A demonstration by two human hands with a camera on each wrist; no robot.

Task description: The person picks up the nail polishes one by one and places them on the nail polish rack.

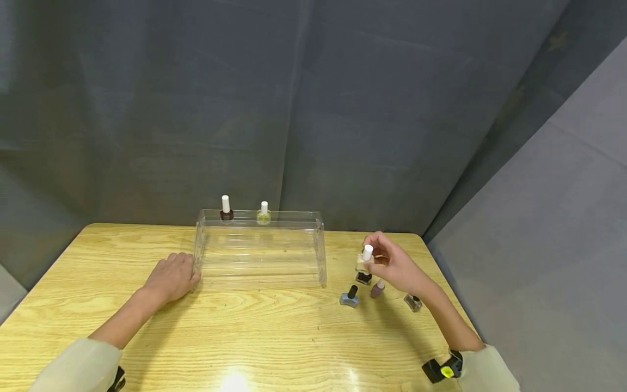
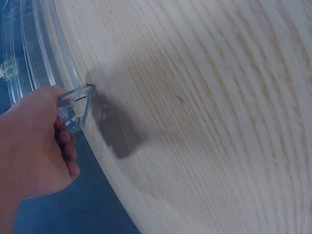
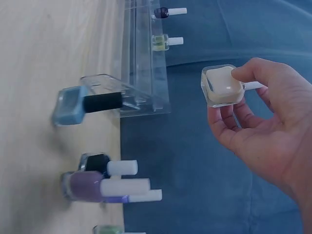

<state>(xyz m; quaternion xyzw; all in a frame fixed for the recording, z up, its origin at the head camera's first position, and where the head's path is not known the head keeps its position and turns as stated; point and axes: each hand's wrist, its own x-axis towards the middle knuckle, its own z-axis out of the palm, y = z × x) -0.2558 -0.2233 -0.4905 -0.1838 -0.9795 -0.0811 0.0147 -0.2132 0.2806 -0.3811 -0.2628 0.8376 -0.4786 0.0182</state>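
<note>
My right hand [image 1: 395, 268] pinches a cream nail polish bottle [image 3: 223, 87] with a white cap between thumb and fingers, held up off the table. The left hand [image 2: 39, 141] grips the side panel of a clear stepped rack [image 1: 259, 279] at its left end, thumb on one face and fingers curled at the other. On the rack's top tier stand a dark nail polish bottle [image 1: 226, 214] and a pale yellow one [image 1: 263, 218], both white-capped. Below the right hand are a light blue bottle [image 1: 349, 299] with a black cap, a mauve bottle [image 3: 87, 186] and a black bottle [image 1: 363, 278].
Further right on the wooden table [image 1: 274, 337] lies another small bottle [image 1: 412, 302] near the right forearm. A dark curtain [image 1: 294, 109] hangs behind the table's back edge, and a grey panel [image 1: 548, 245] stands along the right side.
</note>
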